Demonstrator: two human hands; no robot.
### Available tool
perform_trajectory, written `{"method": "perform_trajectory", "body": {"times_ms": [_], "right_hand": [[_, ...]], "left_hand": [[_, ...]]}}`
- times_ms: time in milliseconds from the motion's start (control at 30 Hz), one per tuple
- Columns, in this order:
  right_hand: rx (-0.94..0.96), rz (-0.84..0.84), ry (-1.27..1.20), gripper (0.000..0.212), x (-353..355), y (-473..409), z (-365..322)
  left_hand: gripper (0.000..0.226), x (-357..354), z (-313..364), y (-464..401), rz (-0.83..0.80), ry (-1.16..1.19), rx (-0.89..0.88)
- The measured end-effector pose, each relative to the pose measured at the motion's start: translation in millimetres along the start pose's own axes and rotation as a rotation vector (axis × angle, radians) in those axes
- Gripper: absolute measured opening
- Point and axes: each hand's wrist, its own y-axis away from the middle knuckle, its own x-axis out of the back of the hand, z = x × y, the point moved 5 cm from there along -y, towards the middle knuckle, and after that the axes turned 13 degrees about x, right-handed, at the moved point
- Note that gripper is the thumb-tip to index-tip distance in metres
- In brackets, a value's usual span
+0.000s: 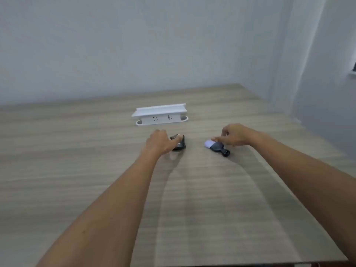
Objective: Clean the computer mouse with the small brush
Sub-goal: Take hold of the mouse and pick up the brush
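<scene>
Counter [77,151] wood-grain | white power strip [160,117] at back | left hand [158,143] in front of strip, grip closing on dark mouse [180,145], rigid, light | right hand [234,135] beside mouse, grip narrow, touching small brush [216,147]; hold its dark handle.

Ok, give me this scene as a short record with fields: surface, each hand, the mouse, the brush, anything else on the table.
surface: wooden table
left hand: on the dark mouse, grip unclear
right hand: fingers at the brush, which lies on the table
brush: white bristles, dark handle
other: white socket box behind, lid raised
</scene>
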Motion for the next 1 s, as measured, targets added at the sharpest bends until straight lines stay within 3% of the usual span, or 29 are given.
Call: {"method": "perform_trajectory", "body": {"times_ms": [200, 500, 667, 900, 1000], "right_hand": [[-0.06, -0.096, -0.123, 0.067, -22.7, -3.0, 15.2], [-0.082, -0.267, -0.205, 0.064, -23.8, -13.6, 27.3], [-0.095, -0.277, -0.258, 0.047, -23.5, -12.0, 27.8], [-0.061, -0.205, -0.319, 0.04, -20.4, -12.8, 22.3], [-0.012, -0.144, -0.396, 0.037, -17.6, -15.1, 18.2]], "left_hand": [[0.085, -31.6, -1.2, -3.6, -0.083, 0.087, 0.088], [0.089, -44.9, -2.0, -18.5, 0.005, 0.119, 0.108], [0.08, -44.5, -5.1, -19.5, -0.002, 0.126, 0.109], [0.063, -40.4, -7.8, -19.0, -0.057, 0.181, 0.084], [0.044, -38.1, -7.9, -18.4, -0.071, 0.19, 0.049]]}}
